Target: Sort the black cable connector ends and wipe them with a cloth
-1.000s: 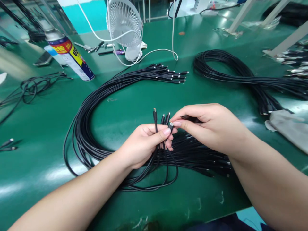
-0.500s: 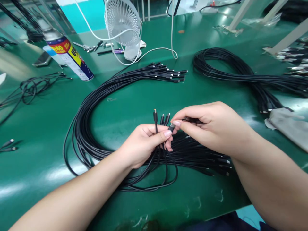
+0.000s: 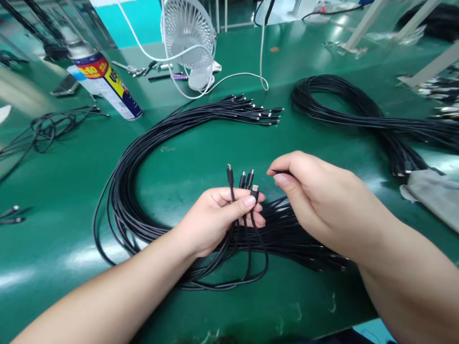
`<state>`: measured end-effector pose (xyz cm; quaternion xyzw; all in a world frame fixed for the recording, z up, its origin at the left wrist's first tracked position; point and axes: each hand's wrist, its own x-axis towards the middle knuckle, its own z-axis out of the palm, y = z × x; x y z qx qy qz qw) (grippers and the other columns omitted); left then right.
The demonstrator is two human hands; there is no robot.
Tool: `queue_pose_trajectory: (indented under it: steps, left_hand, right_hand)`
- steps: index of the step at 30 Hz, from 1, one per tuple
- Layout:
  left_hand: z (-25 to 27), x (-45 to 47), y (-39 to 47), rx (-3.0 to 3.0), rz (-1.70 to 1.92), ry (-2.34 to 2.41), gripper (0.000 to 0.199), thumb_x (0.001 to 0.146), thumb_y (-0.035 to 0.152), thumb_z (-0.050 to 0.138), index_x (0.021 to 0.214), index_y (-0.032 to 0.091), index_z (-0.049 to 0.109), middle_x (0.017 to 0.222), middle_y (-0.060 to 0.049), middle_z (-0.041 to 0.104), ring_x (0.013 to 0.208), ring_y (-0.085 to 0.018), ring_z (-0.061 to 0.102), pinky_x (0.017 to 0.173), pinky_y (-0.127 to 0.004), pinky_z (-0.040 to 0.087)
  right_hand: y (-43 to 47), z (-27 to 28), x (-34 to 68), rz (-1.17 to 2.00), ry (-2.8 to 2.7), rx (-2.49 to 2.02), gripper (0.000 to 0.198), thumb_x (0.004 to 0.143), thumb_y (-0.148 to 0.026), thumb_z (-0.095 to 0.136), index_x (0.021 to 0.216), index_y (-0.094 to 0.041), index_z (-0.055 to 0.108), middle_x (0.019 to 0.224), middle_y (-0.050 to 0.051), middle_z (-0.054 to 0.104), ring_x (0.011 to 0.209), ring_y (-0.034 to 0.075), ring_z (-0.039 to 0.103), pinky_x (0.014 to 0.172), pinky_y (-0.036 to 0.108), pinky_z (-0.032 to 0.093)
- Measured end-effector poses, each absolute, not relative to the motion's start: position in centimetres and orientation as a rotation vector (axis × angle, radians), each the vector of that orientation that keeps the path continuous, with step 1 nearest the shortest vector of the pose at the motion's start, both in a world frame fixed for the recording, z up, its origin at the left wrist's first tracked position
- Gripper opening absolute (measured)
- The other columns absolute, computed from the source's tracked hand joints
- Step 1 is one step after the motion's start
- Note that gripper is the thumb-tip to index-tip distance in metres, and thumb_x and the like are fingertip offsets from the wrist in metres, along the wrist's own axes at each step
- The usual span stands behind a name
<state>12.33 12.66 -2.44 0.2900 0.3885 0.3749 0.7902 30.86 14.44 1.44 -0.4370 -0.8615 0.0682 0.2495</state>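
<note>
Left forearm [image 3: 118,282] bare, slanting up from lower left. Left grip [image 3: 213,217] clenched, thumb [image 3: 241,207] laid forward, fingers [image 3: 258,219] curled beneath. Right forearm [image 3: 405,267], bare too, angled in from lower right. Right grip [image 3: 319,200] apart from left, thumb drawn near forefinger [image 3: 287,160].

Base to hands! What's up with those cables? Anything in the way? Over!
Left hand: holding several black cable plugs. Right hand: apart from them, pinching thin dark item. Cable bundle below; no obstruction seen between hands. Over.
</note>
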Motion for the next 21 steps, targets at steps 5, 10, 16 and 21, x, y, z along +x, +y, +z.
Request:
queue_pose_trajectory:
  steps: [5, 10, 16, 21]
  left_hand:
    - [-2.6, 12.2, 12.5, 0.613, 0.831, 0.833, 0.02, 0.075, 0.03, 0.079, 0.084, 0.013, 0.075, 0.07, -0.004, 0.073, 0.065, -0.013, 0.068, 0.066, -0.023, 0.049]
    - [-2.5, 12.2, 12.4, 0.664, 0.835, 0.86, 0.015, 0.079, 0.029, 0.076, 0.081, 0.014, 0.075, 0.069, -0.003, 0.073, 0.065, -0.01, 0.064, 0.066, -0.021, 0.046]
    - [-2.5, 12.2, 12.5, 0.679, 0.845, 0.872, 0.013, 0.079, 0.026, 0.076, 0.075, 0.014, 0.075, 0.068, -0.002, 0.073, 0.065, -0.009, 0.063, 0.066, -0.02, 0.046]
    - [-2.5, 12.2, 12.6, 0.671, 0.851, 0.88, 0.01, 0.077, 0.025, 0.077, 0.076, 0.015, 0.076, 0.069, -0.002, 0.074, 0.065, -0.008, 0.063, 0.067, -0.019, 0.046]
  right_hand:
    - [13.6, 1.5, 30.5, -0.17, -2.477, -1.022, 0.024, 0.09, -0.009, 0.043, 0.089, -0.014, 0.067, 0.085, 0.007, 0.071, 0.067, 0.017, 0.064, 0.055, 0.029, 0.04]
    - [13.3, 1.4, 30.4, -0.289, -2.48, -0.992, 0.023, 0.088, -0.008, 0.049, 0.092, -0.014, 0.071, 0.086, 0.006, 0.073, 0.069, 0.018, 0.065, 0.056, 0.03, 0.041]
    - [13.4, 1.3, 30.3, -0.271, -2.478, -0.986, 0.023, 0.088, -0.008, 0.052, 0.097, -0.013, 0.072, 0.085, 0.005, 0.075, 0.068, 0.019, 0.067, 0.056, 0.032, 0.043]
    - [13.2, 1.2, 30.3, -0.304, -2.463, -1.018, 0.022, 0.088, -0.008, 0.053, 0.098, -0.014, 0.073, 0.085, 0.004, 0.075, 0.066, 0.019, 0.066, 0.054, 0.032, 0.043]
